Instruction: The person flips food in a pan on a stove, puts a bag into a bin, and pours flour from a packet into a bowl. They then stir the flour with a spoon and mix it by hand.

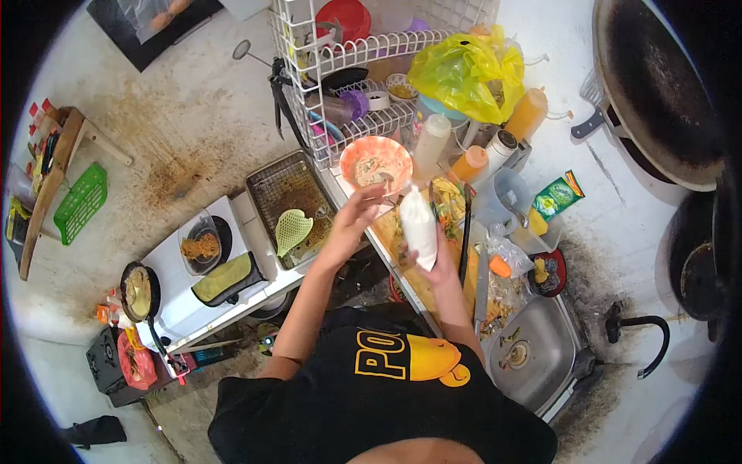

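Note:
My right hand (438, 259) is wrapped round the lower part of a white soft pouch (419, 228), its narrow end towards me; the contents cannot be made out. My left hand (357, 216) is just below an orange bowl (358, 147), fingers apart near its rim, with nothing visibly gripped. Inside the bowl is a pale creamy mixture with a spoon (386, 179) in it. Under the pouch lies a wooden cutting board (393, 236) with chopped vegetables (448, 199), and a long dark-handled utensil (465, 240) rests along it.
Behind stand squeeze bottles (432, 143), a yellow plastic bag (471, 69) and a white wire rack (309, 85). A sink (553, 340) is at the right. To the left are a wire-racked tray (263, 185) with a green strainer (294, 230), and a frying pan (157, 298).

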The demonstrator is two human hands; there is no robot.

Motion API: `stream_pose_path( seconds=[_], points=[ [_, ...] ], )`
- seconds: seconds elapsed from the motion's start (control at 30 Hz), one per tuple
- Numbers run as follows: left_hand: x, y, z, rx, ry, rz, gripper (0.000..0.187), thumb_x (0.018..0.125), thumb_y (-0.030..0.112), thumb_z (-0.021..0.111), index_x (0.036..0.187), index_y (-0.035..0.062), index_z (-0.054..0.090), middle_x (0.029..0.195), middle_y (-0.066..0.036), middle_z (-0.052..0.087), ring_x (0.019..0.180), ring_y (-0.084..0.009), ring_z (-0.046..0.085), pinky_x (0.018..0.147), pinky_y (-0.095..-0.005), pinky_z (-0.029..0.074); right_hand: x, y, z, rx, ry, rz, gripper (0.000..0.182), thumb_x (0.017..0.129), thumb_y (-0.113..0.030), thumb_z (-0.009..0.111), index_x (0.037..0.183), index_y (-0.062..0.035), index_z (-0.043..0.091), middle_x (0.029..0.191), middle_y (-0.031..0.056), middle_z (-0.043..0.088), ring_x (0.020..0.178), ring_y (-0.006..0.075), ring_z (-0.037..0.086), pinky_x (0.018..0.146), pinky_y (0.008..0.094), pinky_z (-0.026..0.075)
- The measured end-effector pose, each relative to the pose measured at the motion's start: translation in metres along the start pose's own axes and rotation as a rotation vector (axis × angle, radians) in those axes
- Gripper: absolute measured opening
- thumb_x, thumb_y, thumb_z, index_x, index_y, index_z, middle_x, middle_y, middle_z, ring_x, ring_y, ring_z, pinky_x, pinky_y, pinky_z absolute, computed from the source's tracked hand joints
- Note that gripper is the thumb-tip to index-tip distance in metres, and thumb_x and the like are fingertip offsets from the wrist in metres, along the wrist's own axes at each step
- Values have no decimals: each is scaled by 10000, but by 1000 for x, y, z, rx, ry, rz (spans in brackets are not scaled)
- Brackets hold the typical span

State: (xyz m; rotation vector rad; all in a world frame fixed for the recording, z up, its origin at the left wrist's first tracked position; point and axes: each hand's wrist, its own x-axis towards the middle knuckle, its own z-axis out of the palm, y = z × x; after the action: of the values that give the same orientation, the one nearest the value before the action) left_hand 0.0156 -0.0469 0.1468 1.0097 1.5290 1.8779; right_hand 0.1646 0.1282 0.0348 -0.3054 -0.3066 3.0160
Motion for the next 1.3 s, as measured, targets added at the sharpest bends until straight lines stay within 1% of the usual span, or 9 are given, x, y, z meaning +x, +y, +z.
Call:
stream_pose_path(
  seconds=[0.1, 0.17, 0.2, 0.37, 0.5, 0.8, 1.0, 1.07, 1.3],
  points=[
    [-15, -5, -24, -63, 110, -81, 405, 1002, 217, 493, 1373, 57, 476, 1327, -91, 550, 1228, -217, 525, 1033, -346, 363, 17, -34, 42, -216, 220, -271, 448, 942, -381, 605, 1300, -125, 519, 1144, 102, 626, 916, 297, 644, 641, 375, 592],
    [-26, -21, -41, -70, 141, -99, 400, 1000, 230, 498, 1364, 62, 488, 1318, -86, 561, 1208, -216, 540, 1013, -341, 381, 29, -54, 62, -607, 356, -578, 427, 905, -267, 679, 1270, -103, 529, 1130, 95, 631, 925, 260, 655, 647, 392, 599],
    [-33, -25, -46, -98, 182, -154, 391, 998, 209, 502, 1356, 52, 491, 1298, -93, 565, 1191, -211, 547, 1022, -345, 382, 38, -64, 70, -612, 353, -580, 427, 905, -267, 679, 1270, -103, 529, 1130, 95, 631, 925, 260, 655, 647, 392, 599],
    [-57, -58, -70, -125, 282, -264, 386, 989, 243, 517, 1325, 53, 517, 1213, -74, 615, 1108, -171, 588, 967, -332, 413, 68, -84, 106, -1244, 414, -923, 378, 748, -112, 828, 1081, -33, 668, 1055, 68, 660, 927, 148, 626, 755, 269, 513],
    [-64, -53, -75, -128, 335, -292, 310, 994, 163, 495, 1279, 50, 545, 1178, -71, 624, 1029, -154, 598, 926, -314, 429, 86, -89, 122, -1663, 416, -1027, 339, 692, -132, 844, 990, -40, 710, 922, 76, 699, 845, 153, 643, 759, 291, 510],
    [-77, -59, -91, -156, 406, -274, 278, 988, 124, 484, 1241, 41, 568, 1116, -52, 637, 1002, -145, 595, 929, -307, 433, 115, -93, 159, -1964, 328, -1143, 307, 657, -163, 836, 940, -102, 735, 884, 111, 716, 831, 224, 678, 768, 332, 523],
    [-89, -67, -99, -115, 449, -283, 297, 980, 179, 504, 1241, 59, 579, 1113, -46, 646, 1003, -134, 613, 903, -289, 427, 121, -94, 164, -2033, 334, -1177, 291, 646, -161, 832, 919, -111, 742, 871, 113, 720, 830, 227, 684, 777, 336, 529],
    [-92, -65, -99, -113, 486, -308, 269, 979, 107, 476, 1216, 34, 583, 1101, -48, 642, 968, -129, 592, 892, -287, 428, 121, -92, 163, -1980, 327, -1143, 292, 640, -161, 832, 914, -112, 743, 861, 116, 719, 817, 236, 685, 775, 340, 530],
    [-101, -71, -96, -131, 515, -294, 262, 979, 107, 478, 1205, 34, 590, 1082, -47, 650, 938, -128, 602, 864, -276, 436, 119, -81, 157, -1941, 412, -1057, 284, 659, -138, 819, 926, -93, 734, 885, 92, 725, 822, 202, 686, 759, 317, 531]
  ],
)
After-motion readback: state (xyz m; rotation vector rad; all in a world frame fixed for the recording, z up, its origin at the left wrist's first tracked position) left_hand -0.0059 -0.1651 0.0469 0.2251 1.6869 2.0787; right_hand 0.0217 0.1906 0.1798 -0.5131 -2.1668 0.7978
